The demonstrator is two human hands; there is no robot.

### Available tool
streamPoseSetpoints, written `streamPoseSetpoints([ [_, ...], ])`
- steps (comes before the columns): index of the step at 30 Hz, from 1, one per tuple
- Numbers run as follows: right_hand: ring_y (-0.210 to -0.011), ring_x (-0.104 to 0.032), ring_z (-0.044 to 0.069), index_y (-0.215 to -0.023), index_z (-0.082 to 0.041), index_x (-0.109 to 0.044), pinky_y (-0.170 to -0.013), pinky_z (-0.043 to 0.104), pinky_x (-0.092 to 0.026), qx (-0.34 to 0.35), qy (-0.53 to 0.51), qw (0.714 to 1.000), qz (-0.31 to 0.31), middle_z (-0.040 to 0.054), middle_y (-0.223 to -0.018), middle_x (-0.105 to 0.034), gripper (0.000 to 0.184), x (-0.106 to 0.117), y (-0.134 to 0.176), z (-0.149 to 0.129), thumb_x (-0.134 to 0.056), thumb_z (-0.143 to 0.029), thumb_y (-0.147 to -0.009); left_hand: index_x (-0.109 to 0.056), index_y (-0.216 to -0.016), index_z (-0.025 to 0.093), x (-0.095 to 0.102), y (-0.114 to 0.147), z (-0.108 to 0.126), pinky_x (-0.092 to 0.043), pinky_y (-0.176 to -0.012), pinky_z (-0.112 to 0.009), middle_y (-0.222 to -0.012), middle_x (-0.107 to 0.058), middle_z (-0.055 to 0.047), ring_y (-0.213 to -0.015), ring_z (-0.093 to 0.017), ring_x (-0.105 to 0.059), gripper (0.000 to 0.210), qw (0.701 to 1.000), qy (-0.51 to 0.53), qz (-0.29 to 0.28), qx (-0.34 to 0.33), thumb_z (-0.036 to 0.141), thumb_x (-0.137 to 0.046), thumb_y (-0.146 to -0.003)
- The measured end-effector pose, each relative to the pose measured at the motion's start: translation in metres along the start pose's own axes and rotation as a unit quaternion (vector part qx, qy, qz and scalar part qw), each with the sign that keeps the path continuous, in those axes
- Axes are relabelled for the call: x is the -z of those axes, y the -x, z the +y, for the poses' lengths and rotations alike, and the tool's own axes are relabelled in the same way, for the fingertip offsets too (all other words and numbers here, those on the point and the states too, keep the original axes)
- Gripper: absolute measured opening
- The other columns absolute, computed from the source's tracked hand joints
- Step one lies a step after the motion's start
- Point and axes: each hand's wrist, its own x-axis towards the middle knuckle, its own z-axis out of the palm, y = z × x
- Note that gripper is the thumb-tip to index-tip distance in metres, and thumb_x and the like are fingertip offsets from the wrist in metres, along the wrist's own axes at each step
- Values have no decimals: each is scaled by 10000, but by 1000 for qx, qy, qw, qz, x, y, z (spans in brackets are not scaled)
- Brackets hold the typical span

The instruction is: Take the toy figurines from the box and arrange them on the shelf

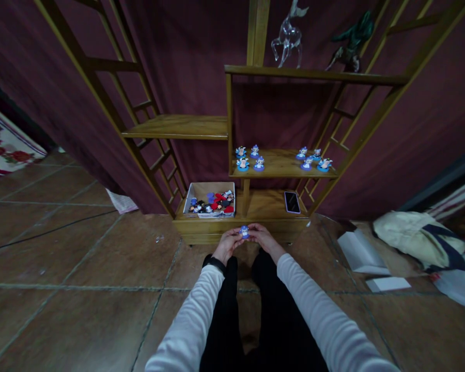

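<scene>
Between my two hands, in front of the lowest shelf board, is a small purple-and-white toy figurine point(244, 232). My left hand point(229, 243) grips its left side, and my right hand point(262, 237) pinches it from the right. Just beyond my left hand, an open cardboard box point(210, 215) holds a jumble of red, black, purple and white figurine pieces. On the shelf board point(281, 164) above, figurines stand in two groups: a left group point(259, 164) and a right group point(307, 164), several in each, with blue or purple bases.
A phone point(292, 202) lies on the lowest board. Higher up stand a clear glass deer point(289, 39) and a dark green statue point(352, 41). White boxes point(362, 253) and a cream bag point(414, 237) lie on the floor at right. A black cable point(54, 229) crosses the left floor.
</scene>
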Motion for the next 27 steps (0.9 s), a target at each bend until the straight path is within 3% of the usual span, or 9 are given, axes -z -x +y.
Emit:
streamPoseSetpoints([
  [8,-615,-590,104,-779,-192,-596,-615,247,-484,4,-6,1000,-6,-16,-741,-640,281,-5,1,0,-742,-295,-562,-628,-805,117,-1,0,-1,-523,-650,-219,-698,-663,-51,-603,-92,-621,140,999,39,22,20,26,-651,-701],
  [16,-599,-577,88,-860,-211,-615,-602,232,-470,8,23,999,-24,-24,-759,-635,327,-11,7,-5,-740,-326,-580,-610,-825,113,0,2,-1,-529,-659,-230,-708,-662,-54,-631,-104,-632,158,998,54,0,12,23,-647,-701],
  [27,-614,-591,107,-798,-192,-639,-566,226,-473,4,38,999,-27,15,-804,-663,307,-11,4,-3,-758,-343,-558,-635,-838,124,-1,3,-2,-521,-644,-214,-694,-656,-36,-611,-94,-625,209,999,30,14,-7,51,-699,-652],
])
